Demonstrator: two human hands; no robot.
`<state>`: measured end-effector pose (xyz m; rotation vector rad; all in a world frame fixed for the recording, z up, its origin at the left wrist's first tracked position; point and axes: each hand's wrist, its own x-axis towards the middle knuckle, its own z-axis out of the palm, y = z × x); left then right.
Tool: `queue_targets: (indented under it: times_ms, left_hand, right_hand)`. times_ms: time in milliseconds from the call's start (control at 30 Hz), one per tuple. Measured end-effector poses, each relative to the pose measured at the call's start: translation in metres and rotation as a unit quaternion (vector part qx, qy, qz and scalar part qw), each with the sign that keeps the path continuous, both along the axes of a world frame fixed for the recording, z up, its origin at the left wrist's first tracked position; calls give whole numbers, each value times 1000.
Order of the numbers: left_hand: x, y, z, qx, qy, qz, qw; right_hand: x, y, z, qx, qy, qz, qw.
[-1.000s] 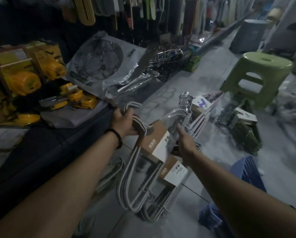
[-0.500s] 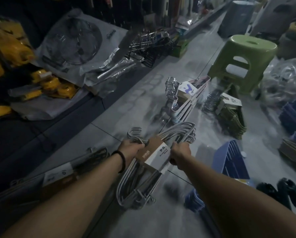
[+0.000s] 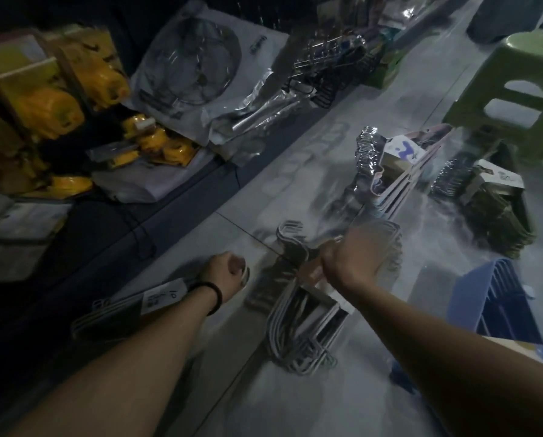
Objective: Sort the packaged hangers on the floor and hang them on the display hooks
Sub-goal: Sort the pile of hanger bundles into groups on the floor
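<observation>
A bundle of white hangers [image 3: 298, 339] with a brown-and-white card sleeve lies on the grey floor tiles. My right hand [image 3: 355, 257] grips it at the sleeve, just below its hooks [image 3: 290, 234]. My left hand [image 3: 229, 272] is curled round the pale hooks of a second pack [image 3: 156, 302], which lies flat to the left with a label marked "10". Farther off on the floor sit a pink-and-white hanger pack [image 3: 402, 159], a dark green pack [image 3: 497, 200] and blue hangers [image 3: 500, 307]. No display hooks are in view.
A green plastic stool [image 3: 516, 89] stands at the far right. A low dark shelf edge [image 3: 156, 216] runs along the left, loaded with yellow goods [image 3: 52, 111], a bagged fan guard [image 3: 197, 67] and wire racks [image 3: 330, 67].
The white bundle has come down from mid-air to the floor. My left hand has left its hooks and moved left onto the second pack. My right hand stays on the sleeve.
</observation>
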<state>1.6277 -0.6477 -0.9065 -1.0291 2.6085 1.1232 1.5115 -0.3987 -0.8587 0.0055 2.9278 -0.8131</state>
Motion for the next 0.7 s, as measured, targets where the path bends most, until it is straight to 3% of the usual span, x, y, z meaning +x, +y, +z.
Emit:
queue_targets:
  times_ms: [67, 133, 333, 433, 567, 700]
  left_hand:
    - [37, -26, 11, -128, -74, -64, 987]
    - [72, -46, 26, -201, -134, -109, 964]
    - [110, -61, 28, -216, -252, -187, 924]
    - [100, -32, 15, -259, -274, -205, 903]
    - [91, -17, 5, -219, -262, -97, 935]
    - [83, -27, 14, -223, -242, -122, 936]
  right_hand:
    - [15, -25, 3, -20, 4, 118, 993]
    - [32, -50, 5, -14, -31, 208, 978]
    - [81, -98, -8, -12, -93, 369, 925]
    - [92, -98, -15, 15, -90, 396, 914]
    - [83, -86, -14, 16, -85, 376, 923]
    - [70, -71, -11, -3, -74, 320, 944]
